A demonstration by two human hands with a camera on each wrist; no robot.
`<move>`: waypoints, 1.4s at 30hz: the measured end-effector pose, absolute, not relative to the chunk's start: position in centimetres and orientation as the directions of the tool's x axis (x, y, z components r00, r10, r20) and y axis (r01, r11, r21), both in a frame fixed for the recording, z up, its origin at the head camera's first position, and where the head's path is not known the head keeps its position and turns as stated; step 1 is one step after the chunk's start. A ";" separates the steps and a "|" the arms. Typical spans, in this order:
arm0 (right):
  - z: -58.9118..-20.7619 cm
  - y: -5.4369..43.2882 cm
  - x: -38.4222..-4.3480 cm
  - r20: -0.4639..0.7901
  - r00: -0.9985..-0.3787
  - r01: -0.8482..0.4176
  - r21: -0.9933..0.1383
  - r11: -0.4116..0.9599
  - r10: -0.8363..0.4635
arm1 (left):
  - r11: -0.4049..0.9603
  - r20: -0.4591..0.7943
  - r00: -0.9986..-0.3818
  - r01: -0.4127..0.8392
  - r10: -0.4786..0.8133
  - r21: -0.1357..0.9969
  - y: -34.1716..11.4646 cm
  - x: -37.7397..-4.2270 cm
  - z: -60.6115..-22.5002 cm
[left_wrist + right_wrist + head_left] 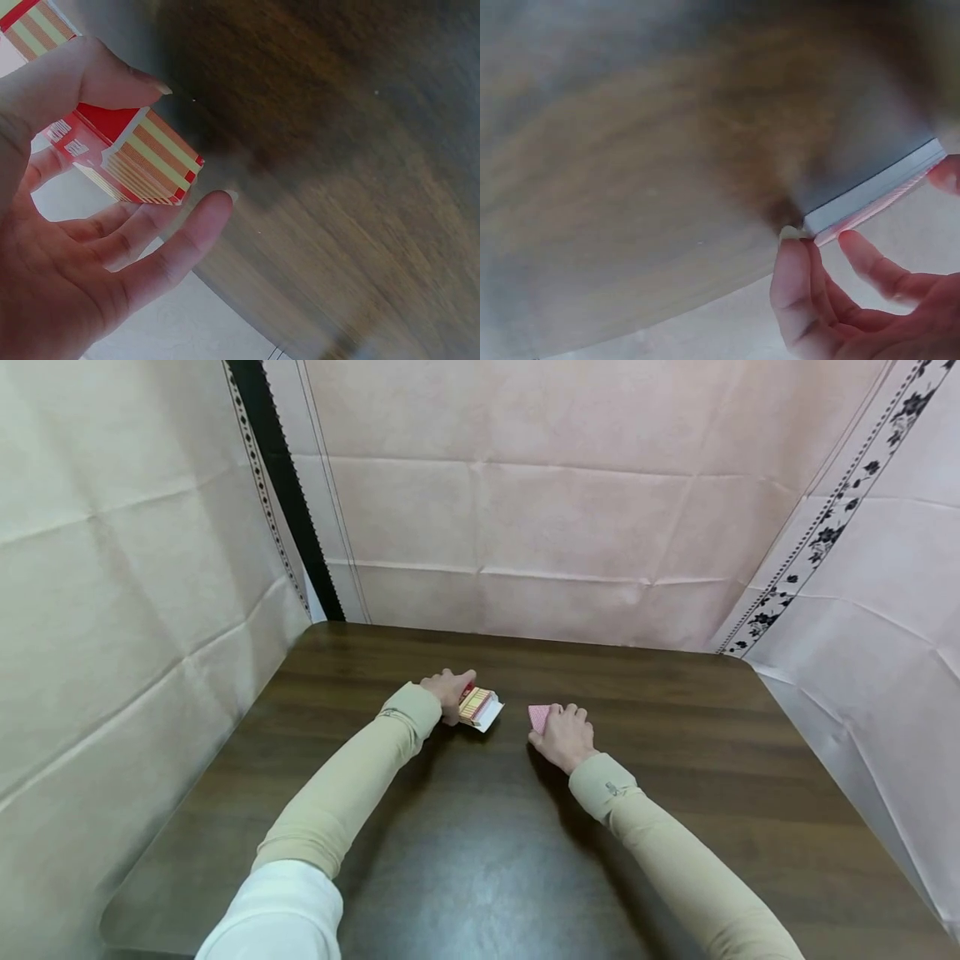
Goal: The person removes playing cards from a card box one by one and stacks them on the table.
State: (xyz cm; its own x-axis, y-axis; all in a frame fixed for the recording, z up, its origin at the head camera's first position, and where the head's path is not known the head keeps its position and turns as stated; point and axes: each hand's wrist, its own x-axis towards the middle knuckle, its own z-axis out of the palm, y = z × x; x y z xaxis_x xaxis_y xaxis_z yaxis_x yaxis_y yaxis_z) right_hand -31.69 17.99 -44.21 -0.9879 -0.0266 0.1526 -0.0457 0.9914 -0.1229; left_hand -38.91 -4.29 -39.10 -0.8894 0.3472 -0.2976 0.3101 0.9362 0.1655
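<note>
My left hand (447,692) grips a small card box (477,703) with red, yellow and orange stripes, above the table. The box's white end flap stands open toward the right. In the left wrist view, thumb and fingers hold the striped box (146,157) from opposite sides, and lettering shows on its red panel. To the right, my right hand (567,739) holds a deck of cards (537,716) with a pink patterned back. The right wrist view shows the deck (874,195) edge-on, pinched between the fingertips. A gap separates the box and the deck.
A dark brown wooden table (465,860) with rounded corners lies under both hands. Pale creased cloth (525,518) hangs behind it and at both sides, with a black floral border (825,535) at the right. A dark strip (281,468) stands at the back left.
</note>
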 end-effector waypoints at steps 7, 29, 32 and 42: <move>-43.9 17.7 -32.0 0.080 -0.996 0.024 -0.146 0.989 0.036 | 0.937 -0.296 -0.891 0.307 0.345 0.169 -3.9 -39.1 -39.2; -43.4 18.0 -32.6 0.360 -0.886 -0.376 -0.191 0.907 -0.292 | 0.934 -0.311 -0.881 0.320 0.355 0.160 -3.1 -39.9 -38.9; -43.2 17.4 -32.5 0.426 -0.805 -0.530 -0.206 0.823 -0.412 | 0.932 -0.297 -0.883 0.335 0.363 0.141 -2.9 -40.0 -38.9; -43.2 15.2 -32.1 0.261 -0.790 -0.589 -0.077 0.804 -0.554 | 0.904 -0.281 -0.862 0.422 0.423 0.068 -1.6 -40.0 -39.2</move>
